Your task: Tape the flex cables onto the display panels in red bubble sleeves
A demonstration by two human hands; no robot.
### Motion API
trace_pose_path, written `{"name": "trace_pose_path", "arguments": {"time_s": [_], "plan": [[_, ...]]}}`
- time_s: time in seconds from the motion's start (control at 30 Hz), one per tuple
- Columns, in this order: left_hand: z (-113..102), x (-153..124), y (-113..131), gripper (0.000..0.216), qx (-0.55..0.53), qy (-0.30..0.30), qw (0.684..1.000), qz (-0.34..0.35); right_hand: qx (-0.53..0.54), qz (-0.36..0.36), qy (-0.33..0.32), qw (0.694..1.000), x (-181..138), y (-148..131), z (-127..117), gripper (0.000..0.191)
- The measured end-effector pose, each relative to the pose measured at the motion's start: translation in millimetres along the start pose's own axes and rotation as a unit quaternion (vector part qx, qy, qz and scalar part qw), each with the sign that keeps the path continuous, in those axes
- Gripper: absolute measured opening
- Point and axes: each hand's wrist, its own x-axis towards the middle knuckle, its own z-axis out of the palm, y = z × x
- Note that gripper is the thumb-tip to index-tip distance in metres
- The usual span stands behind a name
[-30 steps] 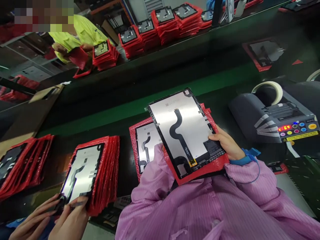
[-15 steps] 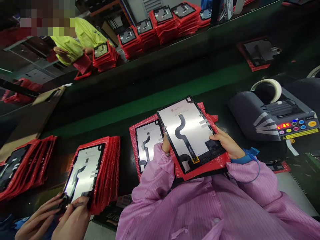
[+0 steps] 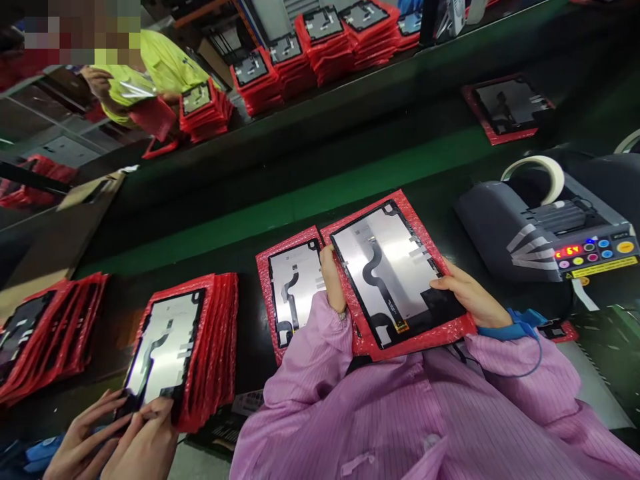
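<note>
Tablet display panel (image 3: 404,270) on red bubble wrap (image 3: 436,336), held near centre
The left hand (image 3: 334,279) grasps the left edge, fingers partly hidden; the right hand (image 3: 473,297) clasps the right edge, thumb on the panel's face; tilting could slide the panel off the wrap, a hard thumb press could mark it, and a careless brush could crease the black ribbon cable (image 3: 384,288)

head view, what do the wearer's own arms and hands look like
The left hand and right hand are bare, without gloves. The loose sleeves are pinkish-purple with fine stripes. A blue band is worn at the right wrist, with a thin cord looping from it.
</note>
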Motion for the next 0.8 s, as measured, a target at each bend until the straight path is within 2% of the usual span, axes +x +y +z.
{"name": "trace_pose_path", "arguments": {"time_s": [0.07,0.17,0.27,0.37,0.47,0.53,0.7,0.8], "plan": [[0,1,0,0.037,-0.004,0.022,0.999,0.028,0.009,0.005,-0.011,1.0,-1,1,-1,0.065],[-5,10,1,0.039,-0.018,0.005,0.998,0.061,-0.011,-0.006,-0.048,0.999,1,4,-1,0.063],[-10,23,0,0.044,-0.056,-0.032,0.996,0.054,-0.145,-0.086,-0.007,0.986,2,8,2,0.062],[-9,29,-3,0.051,-0.076,-0.037,0.995,0.048,-0.32,-0.156,0.08,0.931,-3,12,10,0.062],[-3,24,-6,0.059,-0.032,-0.025,0.997,0.072,-0.472,-0.167,0.146,0.853,-13,17,19,0.054],[1,19,-7,0.07,0.009,-0.028,0.996,0.083,-0.512,-0.171,0.161,0.826,-19,20,19,0.052],[-2,18,-6,0.062,0.068,-0.054,0.993,0.076,-0.444,-0.208,0.182,0.852,-23,31,-9,0.046],[-12,31,9,0.054,0.107,-0.062,0.99,0.075,-0.432,-0.219,0.199,0.852,-17,42,-32,0.039]]}}
